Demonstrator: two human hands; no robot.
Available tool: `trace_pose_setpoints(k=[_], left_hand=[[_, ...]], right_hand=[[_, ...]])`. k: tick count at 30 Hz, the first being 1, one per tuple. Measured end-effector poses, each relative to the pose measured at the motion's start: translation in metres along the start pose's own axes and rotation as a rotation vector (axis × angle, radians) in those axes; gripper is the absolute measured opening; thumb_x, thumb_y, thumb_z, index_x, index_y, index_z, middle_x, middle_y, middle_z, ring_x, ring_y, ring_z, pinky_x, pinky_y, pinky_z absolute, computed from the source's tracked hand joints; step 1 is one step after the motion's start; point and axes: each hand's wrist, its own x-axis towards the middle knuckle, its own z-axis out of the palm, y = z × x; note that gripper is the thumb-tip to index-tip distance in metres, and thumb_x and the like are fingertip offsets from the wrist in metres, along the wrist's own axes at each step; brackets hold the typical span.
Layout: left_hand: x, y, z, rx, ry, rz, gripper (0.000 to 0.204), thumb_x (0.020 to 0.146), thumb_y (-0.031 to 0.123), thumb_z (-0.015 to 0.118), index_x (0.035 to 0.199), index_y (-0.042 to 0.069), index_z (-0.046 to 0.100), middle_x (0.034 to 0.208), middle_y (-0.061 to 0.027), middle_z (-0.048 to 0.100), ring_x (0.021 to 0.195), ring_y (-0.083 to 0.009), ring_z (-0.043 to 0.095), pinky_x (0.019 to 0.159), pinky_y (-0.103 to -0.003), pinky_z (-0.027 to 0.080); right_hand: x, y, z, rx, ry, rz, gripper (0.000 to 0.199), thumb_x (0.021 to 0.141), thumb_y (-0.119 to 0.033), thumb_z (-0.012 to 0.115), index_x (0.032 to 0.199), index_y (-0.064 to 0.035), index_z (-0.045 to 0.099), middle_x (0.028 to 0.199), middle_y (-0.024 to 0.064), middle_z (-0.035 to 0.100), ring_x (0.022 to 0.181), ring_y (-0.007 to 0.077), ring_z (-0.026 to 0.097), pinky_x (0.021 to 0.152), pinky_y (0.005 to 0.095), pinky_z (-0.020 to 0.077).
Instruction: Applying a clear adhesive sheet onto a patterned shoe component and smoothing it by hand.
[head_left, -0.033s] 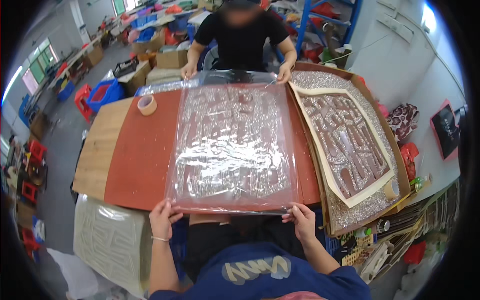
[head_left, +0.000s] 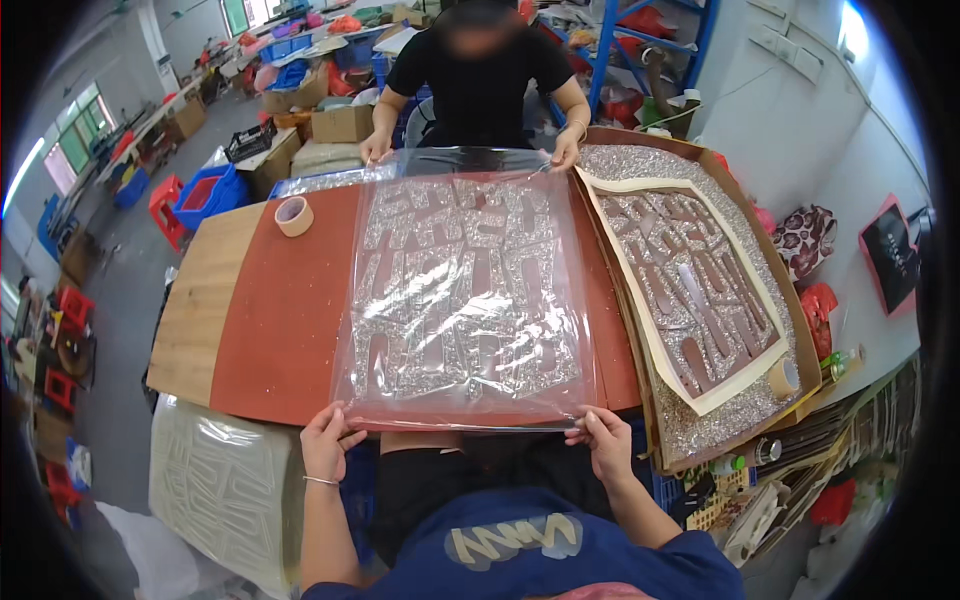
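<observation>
A clear plastic sheet (head_left: 470,408) stretches over the red board on the table. Beneath it, glittery silver cut-out shapes (head_left: 465,270) show through. My left hand (head_left: 326,437) pinches the sheet's near left corner. At the near right corner, my right hand (head_left: 600,440) grips the sheet between thumb and fingers. Across the table, a person in a black top holds the two far corners, one hand (head_left: 376,148) at the left and the other hand (head_left: 566,148) at the right. Light reflects off the film in streaks.
On the right, a shallow cardboard box (head_left: 800,370) of silver glitter holds a cream-framed stencil (head_left: 640,330) and a tape roll (head_left: 783,378). Another tape roll (head_left: 294,216) lies on the red board (head_left: 290,300). Stacked clear patterned sheets (head_left: 220,480) stand below the table's left side.
The sheet's far edge has come slightly lower, along with the other person's hands. Glare has shrunk, so the silver shapes show more clearly. My hands have barely moved.
</observation>
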Motion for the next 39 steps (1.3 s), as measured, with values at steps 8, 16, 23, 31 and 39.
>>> trace_pose_setpoints(k=[8, 16, 23, 31, 39], left_hand=[[0.054, -0.015, -0.016, -0.398, 0.017, -0.013, 0.012, 0.085, 0.007, 0.062, 0.089, -0.004, 0.061, 0.071, -0.0043, 0.057, 0.062, -0.014, 0.058, 0.053, -0.023, 0.052], [0.041, -0.01, 0.016, 0.083, 0.167, 0.15, 0.02, 0.089, 0.013, 0.062, 0.092, -0.006, 0.06, 0.074, -0.0074, 0.061, 0.064, -0.0155, 0.063, 0.057, -0.025, 0.057], [0.05, -0.005, 0.017, 0.263, 0.107, 0.081, 0.021, 0.088, 0.013, 0.063, 0.095, -0.005, 0.054, 0.079, -0.011, 0.062, 0.066, -0.0176, 0.064, 0.058, -0.027, 0.057], [0.052, -0.009, 0.017, 0.416, 0.088, 0.023, 0.02, 0.088, 0.014, 0.063, 0.089, -0.005, 0.057, 0.072, -0.0095, 0.061, 0.056, -0.0131, 0.06, 0.051, -0.025, 0.055], [0.057, -0.02, -0.002, 0.324, 0.112, 0.0, 0.017, 0.087, 0.011, 0.063, 0.09, -0.006, 0.06, 0.072, -0.0103, 0.062, 0.055, -0.0123, 0.058, 0.049, -0.025, 0.054]], right_hand=[[-0.009, -0.003, 0.016, -0.012, -0.093, -0.045, 0.024, 0.094, -0.009, 0.05, 0.11, 0.0065, 0.057, 0.086, 0.0122, 0.064, 0.075, 0.0233, 0.066, 0.066, 0.0339, 0.0562], [0.012, -0.006, 0.011, -0.079, 0.014, -0.086, 0.023, 0.094, -0.009, 0.05, 0.108, 0.0071, 0.059, 0.086, 0.0112, 0.062, 0.079, 0.0205, 0.065, 0.065, 0.0293, 0.0549], [0.031, -0.006, -0.009, -0.297, 0.023, -0.019, 0.031, 0.093, -0.007, 0.051, 0.122, 0.005, 0.053, 0.079, 0.0047, 0.056, 0.065, 0.0109, 0.057, 0.056, 0.0232, 0.0501], [0.039, 0.003, -0.009, -0.483, 0.108, -0.211, 0.042, 0.089, -0.002, 0.054, 0.131, -0.0034, 0.046, 0.07, -0.0009, 0.049, 0.058, 0.0063, 0.051, 0.052, 0.0196, 0.0431], [0.043, 0.02, -0.012, -0.912, 0.111, -0.401, 0.019, 0.084, -0.003, 0.059, 0.1, -0.0049, 0.068, 0.067, 0.0102, 0.05, 0.061, 0.019, 0.052, 0.057, 0.0301, 0.0416]])
